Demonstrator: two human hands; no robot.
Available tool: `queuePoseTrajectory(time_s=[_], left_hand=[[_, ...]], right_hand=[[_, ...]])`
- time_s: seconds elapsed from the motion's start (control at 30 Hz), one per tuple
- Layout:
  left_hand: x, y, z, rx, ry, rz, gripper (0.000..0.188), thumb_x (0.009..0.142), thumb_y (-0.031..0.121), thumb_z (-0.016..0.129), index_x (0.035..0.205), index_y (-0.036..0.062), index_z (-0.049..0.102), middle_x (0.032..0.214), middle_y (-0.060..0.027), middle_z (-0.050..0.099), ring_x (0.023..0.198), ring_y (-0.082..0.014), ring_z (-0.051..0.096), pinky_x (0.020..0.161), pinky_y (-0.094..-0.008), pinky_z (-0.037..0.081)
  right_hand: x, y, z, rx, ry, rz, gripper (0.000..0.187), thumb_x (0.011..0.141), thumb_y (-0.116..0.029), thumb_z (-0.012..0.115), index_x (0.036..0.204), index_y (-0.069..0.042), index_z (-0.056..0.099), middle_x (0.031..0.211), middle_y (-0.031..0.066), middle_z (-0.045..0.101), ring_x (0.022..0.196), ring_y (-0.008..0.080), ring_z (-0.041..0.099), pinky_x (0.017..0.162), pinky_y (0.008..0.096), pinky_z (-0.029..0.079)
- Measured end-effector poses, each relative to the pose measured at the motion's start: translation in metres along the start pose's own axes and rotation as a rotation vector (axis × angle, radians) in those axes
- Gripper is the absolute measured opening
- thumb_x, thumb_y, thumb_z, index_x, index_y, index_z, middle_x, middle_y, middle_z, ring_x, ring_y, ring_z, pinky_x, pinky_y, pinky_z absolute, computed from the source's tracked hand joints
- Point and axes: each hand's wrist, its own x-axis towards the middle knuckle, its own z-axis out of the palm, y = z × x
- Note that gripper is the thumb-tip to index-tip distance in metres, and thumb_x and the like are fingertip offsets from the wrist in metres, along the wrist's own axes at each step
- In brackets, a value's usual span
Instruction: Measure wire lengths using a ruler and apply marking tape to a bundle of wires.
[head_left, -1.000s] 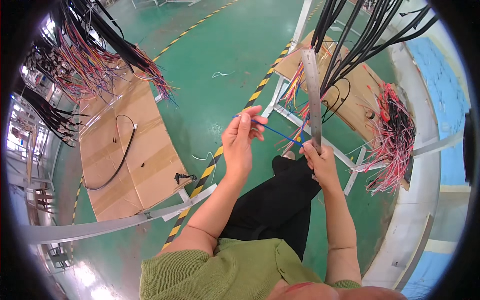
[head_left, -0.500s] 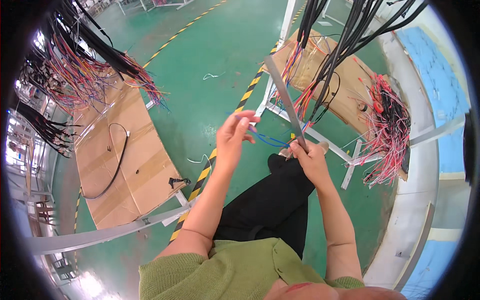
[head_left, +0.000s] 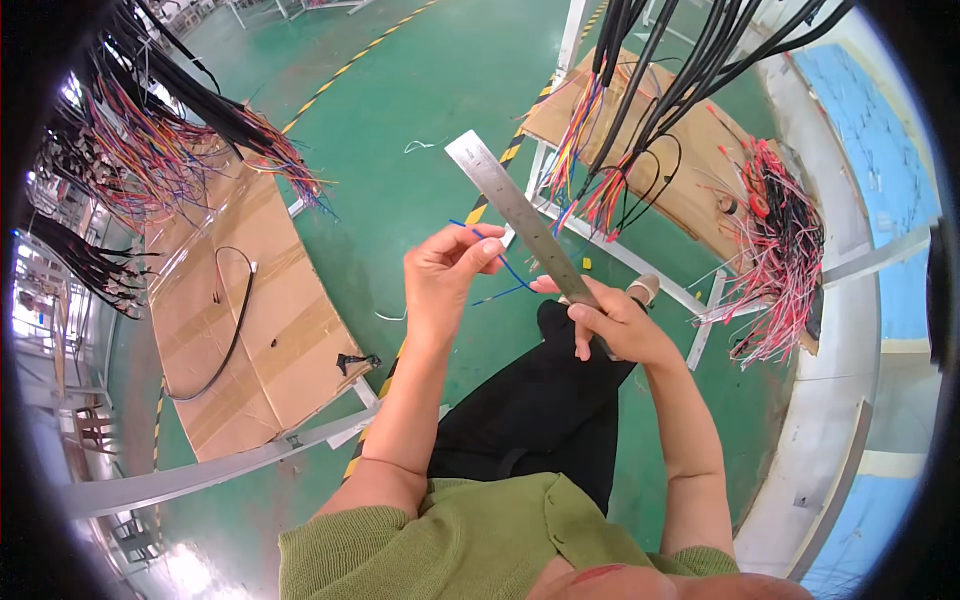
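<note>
Tilted further since the earlier frame, the steel ruler (head_left: 520, 215) now points toward eleven o'clock, gripped by the right hand (head_left: 612, 322). At its nine o'clock, the left hand (head_left: 447, 275) pinches a blue wire (head_left: 508, 268). Flat brown cardboard sheets (head_left: 240, 330) lie on the green floor (head_left: 420, 110).

Single head cam, fisheye, looking steeply down from above the person's green sweater (head_left: 470, 540) at the bottom edge. Hands are sitting close, approx. mid-frame just above it; green floor (head_left: 420, 90) is stretching farther out beyond them. Edges bending toward the dark rim. No 2nd view.
</note>
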Motion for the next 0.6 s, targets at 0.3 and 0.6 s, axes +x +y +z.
queuePoseTrajectory(time_s=[0.3, 0.6], left_hand=[[-0.011, 0.009, 0.009, 0.056, 0.019, 0.053, 0.007, 0.085, -0.001, 0.069, 0.091, -0.0041, 0.071, 0.100, -0.0130, 0.070, 0.073, -0.0121, 0.064, 0.066, -0.0255, 0.054], [-0.016, 0.016, 0.011, 0.093, -0.025, 0.178, 0.020, 0.087, 0.006, 0.068, 0.103, -0.0058, 0.070, 0.086, -0.0093, 0.067, 0.073, -0.0144, 0.062, 0.066, -0.0268, 0.055]], right_hand=[[0.009, 0.010, 0.002, 0.204, 0.263, -0.213, 0.030, 0.101, -0.029, 0.048, 0.117, -0.004, 0.052, 0.102, 0.0104, 0.062, 0.056, 0.0063, 0.045, 0.058, 0.0209, 0.046], [0.018, -0.025, 0.008, 0.271, 0.229, -0.255, 0.049, 0.094, -0.018, 0.061, 0.136, -0.003, 0.039, 0.088, 0.0092, 0.061, 0.057, 0.0109, 0.052, 0.055, 0.0225, 0.042]])
